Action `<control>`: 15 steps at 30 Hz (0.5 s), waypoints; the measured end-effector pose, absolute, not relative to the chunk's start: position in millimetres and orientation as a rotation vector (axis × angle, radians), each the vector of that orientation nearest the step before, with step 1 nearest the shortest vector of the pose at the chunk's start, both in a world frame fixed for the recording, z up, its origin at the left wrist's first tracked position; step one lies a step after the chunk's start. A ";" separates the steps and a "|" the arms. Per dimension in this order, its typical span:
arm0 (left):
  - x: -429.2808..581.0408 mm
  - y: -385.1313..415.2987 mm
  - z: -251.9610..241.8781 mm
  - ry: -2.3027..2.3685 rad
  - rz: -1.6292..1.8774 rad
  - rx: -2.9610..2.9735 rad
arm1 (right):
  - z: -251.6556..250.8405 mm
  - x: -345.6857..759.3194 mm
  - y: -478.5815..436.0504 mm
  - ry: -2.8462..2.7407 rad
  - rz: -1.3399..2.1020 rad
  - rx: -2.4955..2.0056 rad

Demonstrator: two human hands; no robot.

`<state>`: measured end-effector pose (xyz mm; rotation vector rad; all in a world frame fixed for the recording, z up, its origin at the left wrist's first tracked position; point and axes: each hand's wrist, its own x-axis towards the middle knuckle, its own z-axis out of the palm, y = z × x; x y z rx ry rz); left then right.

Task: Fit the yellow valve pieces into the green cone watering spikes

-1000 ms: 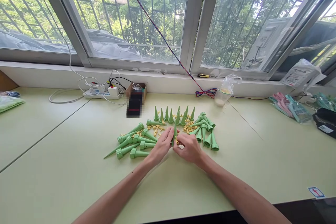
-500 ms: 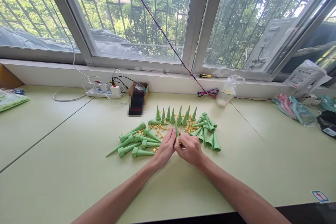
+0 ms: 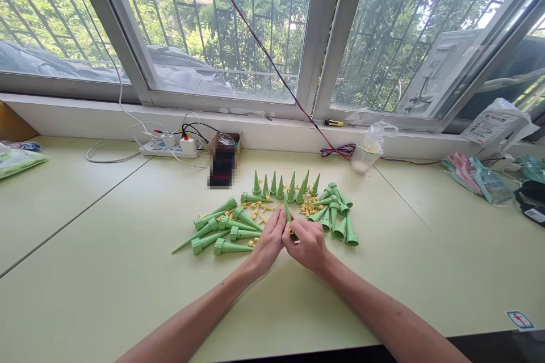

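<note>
My left hand (image 3: 268, 238) is closed round a green plastic plant-watering spike (image 3: 286, 211), its tip pointing up and away. Against it, my right hand (image 3: 309, 243) pinches a small yellow valve piece (image 3: 291, 231) at the spike's lower part. The fingers partly cover both parts, so how far the valve sits in the spike is hidden. Beside the left hand lie several green spikes with ribbed caps (image 3: 232, 246). More spikes (image 3: 339, 229) lie right of my right hand. Behind the hands several spikes stand upright (image 3: 273, 184), with loose yellow valves (image 3: 255, 210) scattered among them.
Along the back of the pale green table (image 3: 128, 289) are a power strip (image 3: 170, 150) with cables, a small box (image 3: 234, 142), a coil of red-blue wire (image 3: 338, 151) and a plastic cup with a bag (image 3: 365, 157). Bagged pink and teal items (image 3: 481, 178) lie far right.
Both hands stay almost in place with the spike and valve between them. The yellow valve's open end shows slightly more now. The rest of the table is unchanged.
</note>
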<state>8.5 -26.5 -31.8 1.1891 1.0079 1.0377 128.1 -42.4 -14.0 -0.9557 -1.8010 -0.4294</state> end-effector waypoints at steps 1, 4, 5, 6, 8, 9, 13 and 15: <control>8.5 -26.9 -29.2 0.999 1.032 1.169 | -14.1 128.3 -42.3 -1.806 -0.429 -0.958; 8.2 -28.0 -20.0 1.002 1.042 1.190 | -14.9 129.3 -42.6 -1.836 -0.416 -0.980; 8.2 -28.2 -17.2 1.001 1.025 1.205 | -15.3 129.6 -42.8 -1.849 -0.405 -0.991; 8.2 -28.3 -14.8 1.009 1.035 1.202 | -15.7 129.9 -42.9 -1.858 -0.390 -1.002; 8.5 -28.3 -10.8 1.006 1.041 1.207 | -16.2 130.3 -43.1 -1.870 -0.356 -1.021; 8.8 -28.2 -9.3 0.991 1.047 1.218 | -16.3 130.4 -43.1 -1.871 -0.341 -1.027; 9.5 -27.6 -5.8 0.909 1.066 1.299 | -17.1 131.1 -42.0 -1.885 -0.291 -1.025; 9.6 -27.3 -5.6 0.917 1.072 1.306 | -18.1 131.7 -41.1 -1.905 -0.278 -1.020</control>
